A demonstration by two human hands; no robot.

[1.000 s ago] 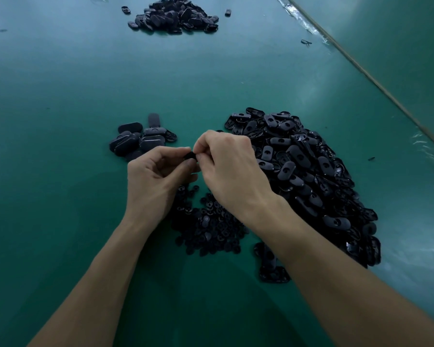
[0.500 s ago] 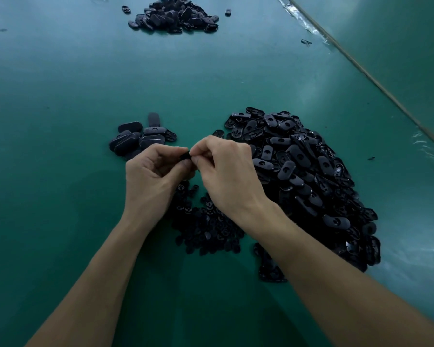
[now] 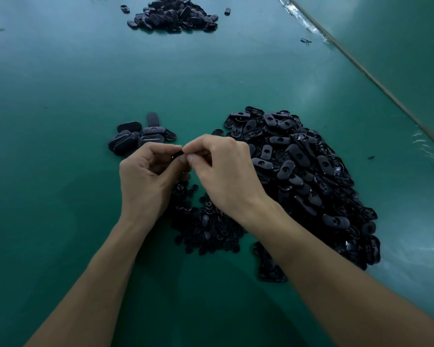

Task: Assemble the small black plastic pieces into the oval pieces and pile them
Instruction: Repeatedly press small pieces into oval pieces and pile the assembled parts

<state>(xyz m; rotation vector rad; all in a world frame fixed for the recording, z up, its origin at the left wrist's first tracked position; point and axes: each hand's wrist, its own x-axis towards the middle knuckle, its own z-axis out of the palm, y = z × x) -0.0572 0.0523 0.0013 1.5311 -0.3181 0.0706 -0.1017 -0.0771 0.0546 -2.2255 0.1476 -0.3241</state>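
Note:
My left hand (image 3: 145, 176) and my right hand (image 3: 226, 171) meet above the green table and pinch one black piece (image 3: 178, 155) between their fingertips; most of it is hidden by the fingers. Below the hands lies a heap of small black pieces (image 3: 206, 229). To the right is a large heap of black oval pieces (image 3: 306, 176) with holes. A small pile of finished oval pieces (image 3: 138, 137) lies just beyond my left hand.
Another pile of black pieces (image 3: 173, 16) sits at the far end of the green table (image 3: 60, 96). A taped seam (image 3: 361, 68) runs diagonally along the right side. A few stray bits lie near it.
Both hands have shifted slightly toward me and left, still pinching the same piece together. The piles have not moved.

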